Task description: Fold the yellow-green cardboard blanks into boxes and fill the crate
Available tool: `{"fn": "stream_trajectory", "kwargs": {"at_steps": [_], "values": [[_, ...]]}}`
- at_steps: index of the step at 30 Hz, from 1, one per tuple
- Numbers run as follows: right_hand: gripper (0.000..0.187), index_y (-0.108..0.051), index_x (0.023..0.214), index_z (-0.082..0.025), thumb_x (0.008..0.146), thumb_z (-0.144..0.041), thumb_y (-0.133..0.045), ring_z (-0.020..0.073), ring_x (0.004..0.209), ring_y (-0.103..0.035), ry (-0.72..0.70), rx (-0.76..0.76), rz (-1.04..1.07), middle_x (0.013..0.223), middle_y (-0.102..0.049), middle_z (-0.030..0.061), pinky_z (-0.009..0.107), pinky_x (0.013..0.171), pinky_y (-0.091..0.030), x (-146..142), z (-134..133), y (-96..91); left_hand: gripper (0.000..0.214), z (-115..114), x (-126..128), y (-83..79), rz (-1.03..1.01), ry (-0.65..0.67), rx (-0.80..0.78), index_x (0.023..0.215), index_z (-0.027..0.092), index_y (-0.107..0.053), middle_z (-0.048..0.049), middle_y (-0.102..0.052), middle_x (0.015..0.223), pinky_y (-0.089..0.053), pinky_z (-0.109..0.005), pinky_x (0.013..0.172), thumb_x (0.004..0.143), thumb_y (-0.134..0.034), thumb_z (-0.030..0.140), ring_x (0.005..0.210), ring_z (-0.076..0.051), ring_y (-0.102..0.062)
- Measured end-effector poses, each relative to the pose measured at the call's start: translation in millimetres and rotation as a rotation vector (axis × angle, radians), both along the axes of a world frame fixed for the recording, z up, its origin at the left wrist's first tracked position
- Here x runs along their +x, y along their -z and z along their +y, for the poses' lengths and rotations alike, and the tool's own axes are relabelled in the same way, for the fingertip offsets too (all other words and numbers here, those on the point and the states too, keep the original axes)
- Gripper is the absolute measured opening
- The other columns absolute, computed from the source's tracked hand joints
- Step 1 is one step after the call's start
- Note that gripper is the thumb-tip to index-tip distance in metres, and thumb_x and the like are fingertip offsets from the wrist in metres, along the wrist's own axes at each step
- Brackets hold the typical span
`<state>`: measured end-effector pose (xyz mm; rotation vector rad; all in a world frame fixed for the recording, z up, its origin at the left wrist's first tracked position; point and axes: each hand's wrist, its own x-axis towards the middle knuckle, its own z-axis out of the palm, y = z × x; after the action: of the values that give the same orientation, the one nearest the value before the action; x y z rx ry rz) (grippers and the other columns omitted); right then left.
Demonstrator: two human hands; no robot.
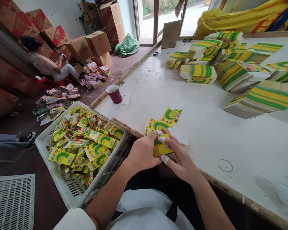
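Maroon mug (114, 94) upright; green sack (127, 45) near brown cartons (98, 46).

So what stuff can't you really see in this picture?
All in the head view:
- Much of the yellow box: covered by the left hand and right hand.
- Most of the floor of the crate: buried under the piled boxes.
- Small print on those boxes: too tiny to read.
- Whoever owns the legs at the left: cut off by the picture's left edge.
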<state>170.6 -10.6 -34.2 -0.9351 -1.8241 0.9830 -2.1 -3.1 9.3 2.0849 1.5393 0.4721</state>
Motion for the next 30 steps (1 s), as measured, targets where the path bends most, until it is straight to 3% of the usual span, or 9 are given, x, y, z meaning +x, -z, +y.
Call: {"fn": "stream_trajectory", "kwargs": {"at_steps": [4, 7, 10, 12, 15, 20, 24, 27, 30], "values": [[0.075, -0.019, 0.152, -0.031, 0.09, -0.031, -0.06, 0.027, 0.145, -0.034, -0.03, -0.126, 0.131, 0.159, -0.03, 0.012, 0.051, 0.112, -0.04, -10.2, 0.4, 11.1, 0.069, -1.4, -7.0, 10.3, -0.291, -0.055, -0.044, 0.122, 0.022, -0.049, -0.0092, -0.07, 0.106, -0.054, -0.04, 0.085, 0.06, -0.08, 0.029, 0.098, -0.03, -0.068], [0.061, -0.037, 0.143, -0.024, 0.088, -0.036, -0.06, 0.0287, 0.121, -0.058, 0.229, -0.085, 0.086, 0.141, -0.053, 0.0156, 0.05, 0.099, -0.051, -5.0, 18.1, 22.9, 0.053, 5.8, -23.8, 14.0, -0.918, -0.318, 0.15, 0.108, 0.023, -0.056, -0.0041, -0.07, 0.1, -0.054, -0.027, 0.076, 0.064, -0.082, 0.039, 0.083, -0.018, -0.067], [0.037, -0.057, 0.12, -0.019, 0.084, -0.026, -0.059, 0.0317, 0.101, -0.063, 0.527, 0.043, -0.24, 0.113, -0.067, 0.0152, 0.053, 0.088, -0.052, 1.0, 39.4, 35.3, 0.057, 18.8, -46.6, 12.6, -1.551, -0.746, 0.403, 0.103, 0.022, -0.055, -0.0062, -0.066, 0.101, -0.054, -0.024, 0.078, 0.071, -0.067, 0.068, 0.086, -0.016, -0.066], [0.029, -0.061, 0.109, -0.018, 0.081, -0.018, -0.056, 0.0323, 0.094, -0.061, 0.557, 0.097, -0.388, 0.102, -0.068, 0.0142, 0.053, 0.084, -0.051, 1.0, 48.2, 41.2, 0.064, 25.5, -57.3, 11.6, -1.771, -0.953, 0.321, 0.103, 0.019, -0.054, -0.0101, -0.063, 0.104, -0.055, -0.028, 0.083, 0.078, -0.049, 0.078, 0.095, -0.018, -0.065], [0.028, -0.061, 0.104, -0.019, 0.079, -0.012, -0.051, 0.031, 0.087, -0.06, 0.543, 0.11, -0.409, 0.092, -0.068, 0.0131, 0.051, 0.081, -0.051, -3.3, 51.9, 45.2, 0.055, 28.3, -55.9, 14.5, -1.823, -1.084, 0.081, 0.105, 0.017, -0.053, -0.0103, -0.062, 0.103, -0.056, -0.029, 0.08, 0.091, -0.037, 0.068, 0.09, -0.016, -0.066], [0.029, -0.054, 0.105, -0.02, 0.076, -0.013, -0.052, 0.0278, 0.082, -0.06, 0.573, 0.111, -0.361, 0.088, -0.065, 0.0096, 0.046, 0.077, -0.052, -4.7, 49.8, 40.9, 0.034, 20.9, -19.2, 30.8, -1.725, -0.991, -0.116, 0.098, 0.018, -0.056, -0.0064, -0.063, 0.095, -0.053, -0.025, 0.072, 0.092, -0.052, 0.051, 0.078, -0.013, -0.064], [0.029, -0.045, 0.103, -0.024, 0.077, -0.022, -0.059, 0.0205, 0.073, -0.063, 0.546, -0.06, -0.023, 0.081, -0.062, 0.0007, 0.037, 0.069, -0.054, -7.0, 38.9, 26.8, 0.055, 10.2, 8.0, 39.6, -1.634, -0.75, -0.048, 0.105, 0.02, -0.057, -0.0079, -0.064, 0.107, -0.051, -0.029, 0.085, 0.071, -0.075, 0.06, 0.097, -0.017, -0.064], [0.041, -0.045, 0.109, -0.026, 0.075, -0.026, -0.068, 0.0177, 0.076, -0.062, 0.337, -0.199, 0.281, 0.082, -0.059, -0.0018, 0.034, 0.071, -0.055, -17.4, 20.1, 13.6, 0.068, 5.0, 22.5, 34.0, -1.585, -0.514, -0.048, 0.108, 0.022, -0.058, -0.0091, -0.065, 0.113, -0.05, -0.034, 0.091, 0.062, -0.077, 0.068, 0.112, -0.024, -0.06], [0.047, -0.045, 0.118, -0.029, 0.079, -0.029, -0.071, 0.0157, 0.075, -0.062, 0.09, -0.296, 0.433, 0.085, -0.06, -0.0017, 0.03, 0.069, -0.055, -31.0, -0.8, 3.2, 0.064, 5.7, 33.0, 22.4, -1.555, -0.379, -0.098, 0.101, 0.02, -0.059, -0.0092, -0.067, 0.096, -0.052, -0.041, 0.089, 0.069, -0.063, 0.075, 0.109, -0.029, -0.062]]}}
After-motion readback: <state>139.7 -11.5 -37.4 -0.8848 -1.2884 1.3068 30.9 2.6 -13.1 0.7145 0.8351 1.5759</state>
